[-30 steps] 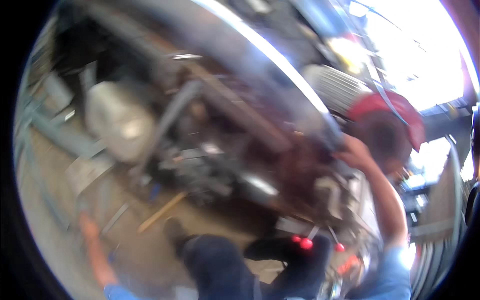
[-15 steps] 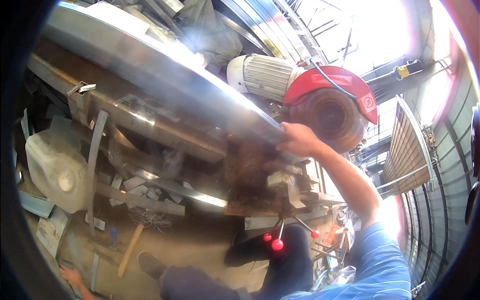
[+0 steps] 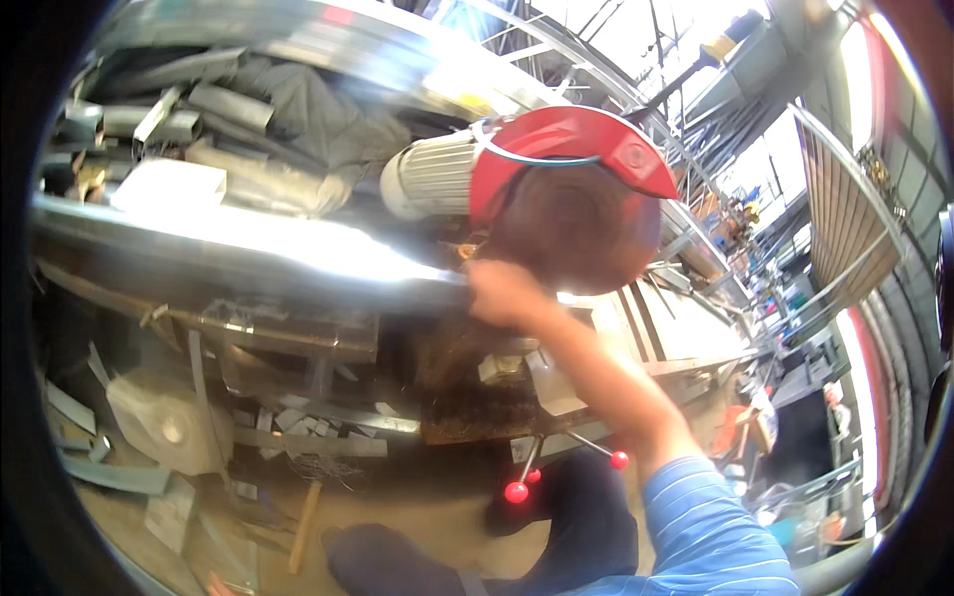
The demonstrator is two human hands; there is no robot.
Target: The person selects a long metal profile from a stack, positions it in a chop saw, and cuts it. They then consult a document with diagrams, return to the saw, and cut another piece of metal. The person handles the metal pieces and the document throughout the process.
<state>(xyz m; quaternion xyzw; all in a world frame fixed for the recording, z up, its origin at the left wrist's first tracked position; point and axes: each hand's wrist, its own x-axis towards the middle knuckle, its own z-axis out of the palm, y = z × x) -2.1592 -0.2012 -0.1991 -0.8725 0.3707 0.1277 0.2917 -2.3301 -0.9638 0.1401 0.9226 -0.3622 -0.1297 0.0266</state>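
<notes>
A long, shiny metal profile [image 3: 229,248] lies across from the left, smeared by motion and glare. My right hand [image 3: 505,295] is closed on its right end, just beside the saw's round blade [image 3: 576,223]. The blade sits under a red guard [image 3: 566,124], with a pale ribbed motor [image 3: 432,174] to its left. Only the blurred tip of my left hand [image 3: 219,586] shows at the lower left edge; its fingers are too cut off to read. Below the saw, a handle with red balls [image 3: 516,492] sticks out towards my legs.
A whitish plastic jug [image 3: 169,422] stands low on the left among metal offcuts. A wooden-handled tool [image 3: 306,526] lies on the floor near my foot. Behind the profile are stacked metal tubes [image 3: 234,104] and dark cloth [image 3: 313,114]. Corrugated wall panels rise at the right.
The view has swung, so the saw appears further left. The profile's left part has come down and it now lies more level. My right hand still grips its end; my left hand shows less.
</notes>
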